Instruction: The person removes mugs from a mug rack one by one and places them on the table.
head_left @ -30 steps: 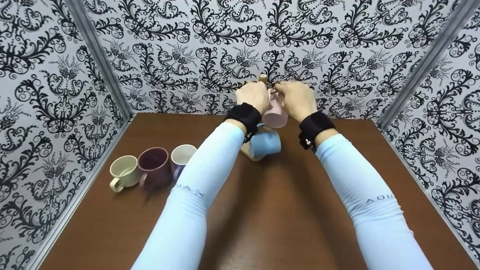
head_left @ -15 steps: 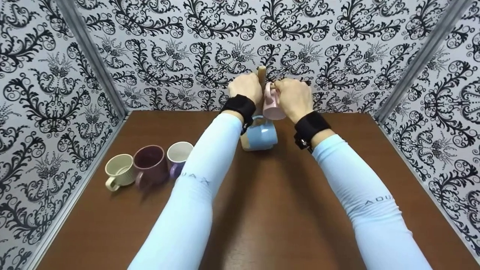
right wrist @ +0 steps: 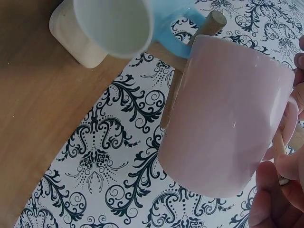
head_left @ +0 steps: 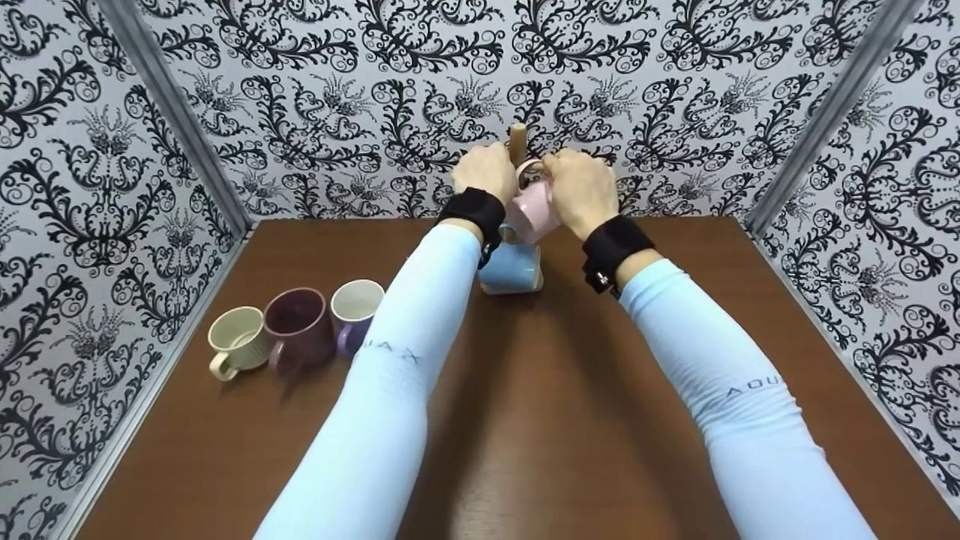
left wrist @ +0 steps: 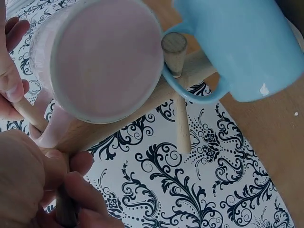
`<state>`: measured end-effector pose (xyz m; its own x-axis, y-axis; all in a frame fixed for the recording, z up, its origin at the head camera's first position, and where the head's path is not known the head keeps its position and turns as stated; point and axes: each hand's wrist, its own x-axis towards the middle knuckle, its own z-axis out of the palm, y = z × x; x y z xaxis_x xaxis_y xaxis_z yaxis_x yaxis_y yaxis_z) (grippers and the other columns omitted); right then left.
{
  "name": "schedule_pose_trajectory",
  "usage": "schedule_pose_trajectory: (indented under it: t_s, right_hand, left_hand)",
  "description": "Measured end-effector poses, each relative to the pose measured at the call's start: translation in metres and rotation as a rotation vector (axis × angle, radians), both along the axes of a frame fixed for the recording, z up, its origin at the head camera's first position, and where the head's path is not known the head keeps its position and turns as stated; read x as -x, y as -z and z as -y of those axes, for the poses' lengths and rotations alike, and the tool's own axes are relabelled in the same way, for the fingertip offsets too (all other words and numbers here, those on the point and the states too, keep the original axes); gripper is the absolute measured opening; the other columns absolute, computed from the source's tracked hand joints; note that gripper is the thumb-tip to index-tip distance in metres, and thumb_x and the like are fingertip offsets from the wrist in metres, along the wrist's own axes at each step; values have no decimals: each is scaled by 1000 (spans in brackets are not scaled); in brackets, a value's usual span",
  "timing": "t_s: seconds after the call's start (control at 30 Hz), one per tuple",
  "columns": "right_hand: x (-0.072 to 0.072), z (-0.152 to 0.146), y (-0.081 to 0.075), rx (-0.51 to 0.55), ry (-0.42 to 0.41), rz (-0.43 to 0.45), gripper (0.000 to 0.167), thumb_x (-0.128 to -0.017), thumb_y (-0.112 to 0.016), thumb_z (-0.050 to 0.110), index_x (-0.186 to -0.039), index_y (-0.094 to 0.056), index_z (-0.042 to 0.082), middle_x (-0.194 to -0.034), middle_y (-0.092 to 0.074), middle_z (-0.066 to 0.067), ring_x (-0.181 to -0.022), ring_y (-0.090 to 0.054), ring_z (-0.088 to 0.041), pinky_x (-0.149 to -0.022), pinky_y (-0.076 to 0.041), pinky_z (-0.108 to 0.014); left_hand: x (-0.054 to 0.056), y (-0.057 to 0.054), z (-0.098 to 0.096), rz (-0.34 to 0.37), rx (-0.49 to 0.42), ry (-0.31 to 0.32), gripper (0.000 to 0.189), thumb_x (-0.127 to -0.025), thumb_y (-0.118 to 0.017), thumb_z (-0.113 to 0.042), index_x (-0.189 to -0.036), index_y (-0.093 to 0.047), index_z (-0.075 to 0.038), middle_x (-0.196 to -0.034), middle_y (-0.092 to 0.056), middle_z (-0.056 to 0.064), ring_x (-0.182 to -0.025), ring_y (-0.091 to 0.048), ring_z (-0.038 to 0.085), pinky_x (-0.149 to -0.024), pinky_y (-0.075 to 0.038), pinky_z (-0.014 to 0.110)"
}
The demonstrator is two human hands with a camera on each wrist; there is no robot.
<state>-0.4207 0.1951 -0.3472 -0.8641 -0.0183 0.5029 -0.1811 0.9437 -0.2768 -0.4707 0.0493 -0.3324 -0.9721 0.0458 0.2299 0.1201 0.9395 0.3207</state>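
Observation:
In the head view a wooden mug tree [head_left: 518, 142] stands near the back wall. My left hand [head_left: 484, 172] grips one of its pegs, as the curled fingers in the left wrist view show. A pink mug [head_left: 534, 214] hangs tilted between the hands, its handle looped round another wooden peg [right wrist: 279, 147]. The thumb and fingers of my right hand [head_left: 581, 187] pinch that peg at its end, beside the handle. Lower on the tree, a light blue mug [head_left: 511, 268] hangs on its side, a peg [left wrist: 174, 52] passing through its handle.
Three mugs stand upright in a row on the left of the brown table [head_left: 570, 420]: a cream mug [head_left: 247, 352], a maroon mug [head_left: 304, 345] and a white-and-purple mug [head_left: 356, 300]. My left sleeve partly covers the last. Patterned walls [head_left: 480, 67] enclose the table.
The pink mug has tilted and moved slightly left, toward the post. The tree has turned a little, with the blue mug shifting left. Both hands stay at the tree.

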Motion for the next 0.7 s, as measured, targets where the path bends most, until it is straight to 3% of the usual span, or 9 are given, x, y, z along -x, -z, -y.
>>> schedule_pose_trajectory:
  t_s: [0.23,0.3,0.4,0.53,0.63,0.7]
  right_hand:
    - [0,-2,0,-78,-59,-14,31,-110,-60,20,-130,-81,10,-114,-81,-18,-94,-77,-46,-81,-64,-61]
    - [0,-4,4,-19,-83,-23,34,-107,-64,22,-136,-79,11,-117,-81,-20,-96,-77,-44,-82,-65,-59]
    - [-1,-9,11,125,-102,-16,39,-104,-71,29,-138,-77,11,-128,-80,-22,-108,-77,-43,-92,-63,-58]
    - [-4,-21,23,323,-87,26,50,-101,-76,25,-148,-70,7,-140,-76,-23,-120,-77,-43,-106,-61,-56]
    - [-5,-30,30,431,-78,43,59,-99,-76,20,-154,-64,3,-142,-75,-23,-117,-79,-40,-103,-64,-47]
    - [-5,-34,34,485,-73,54,62,-98,-77,20,-156,-62,3,-143,-75,-22,-114,-80,-36,-96,-65,-35]
  left_hand:
    - [-5,6,11,-17,10,93,43,-106,-71,-31,-141,-72,-8,-144,-74,20,-125,-77,38,-105,-65,50]
    - [-10,9,17,-19,-8,119,47,-104,-71,-28,-146,-65,-6,-147,-66,22,-124,-76,40,-106,-64,50]
    - [-16,16,28,-14,-74,143,56,-105,-69,-26,-155,-52,-8,-151,-57,21,-124,-74,40,-107,-64,50]
    - [-25,24,43,-8,-115,167,68,-103,-68,-20,-165,-41,-13,-150,-57,18,-123,-72,37,-106,-63,50]
    - [-32,28,53,-19,-102,186,64,-104,-68,-20,-163,-43,-13,-144,-60,17,-121,-71,36,-106,-63,50]
    - [-37,31,60,-33,-87,200,59,-106,-67,-22,-159,-45,-11,-143,-61,17,-120,-71,36,-106,-63,50]
